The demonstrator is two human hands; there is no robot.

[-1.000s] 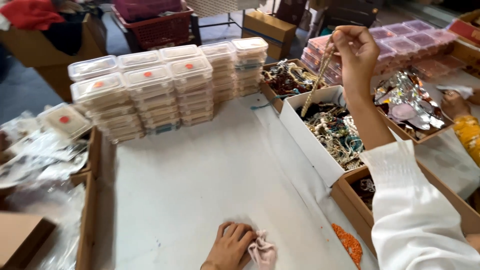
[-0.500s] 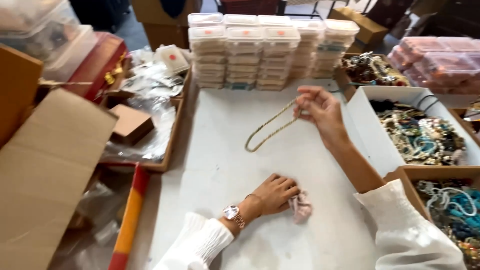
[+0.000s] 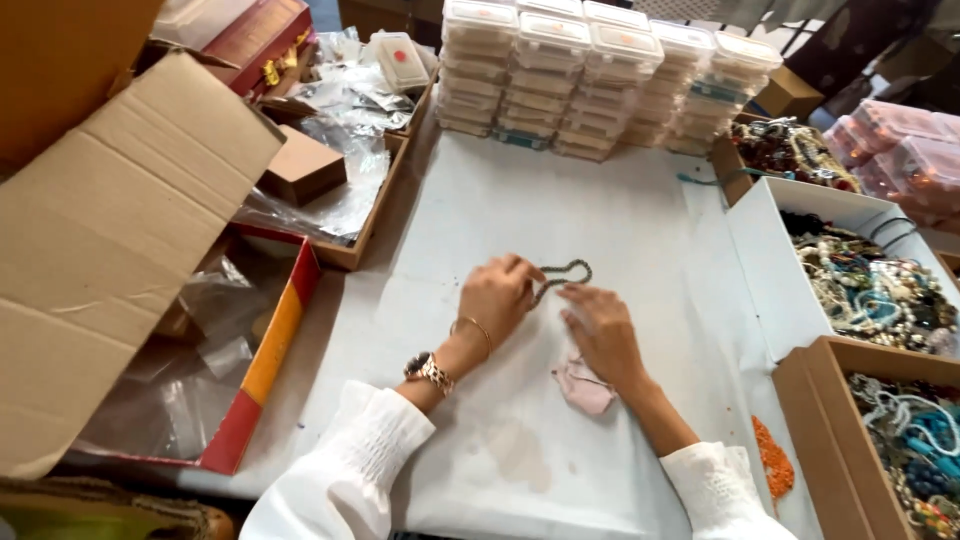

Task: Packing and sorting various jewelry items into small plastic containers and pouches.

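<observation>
Laying out a beaded necklace on the white worktop, pretty much dead centre, well in front of the stacked clear plastic boxes. The left hand is closed, pinching one end of the necklace between thumb and fingers, while the right hand rests mostly open and flat just right of the necklace, fingertips touching its other end. A small pink pouch sits under the heel of that right hand, nearer the person than the necklace. Off to the right of the necklace is a white box of mixed beaded jewellery, and to the left a big cardboard box flap. My guess is the necklace is light and totally floppy, so it'll sag and tangle if grabbed mid-strand; holding both ends keeps it tidy. Beads look a bit slippery and the string probably snaps if yanked, so gentle pinches only.
</observation>
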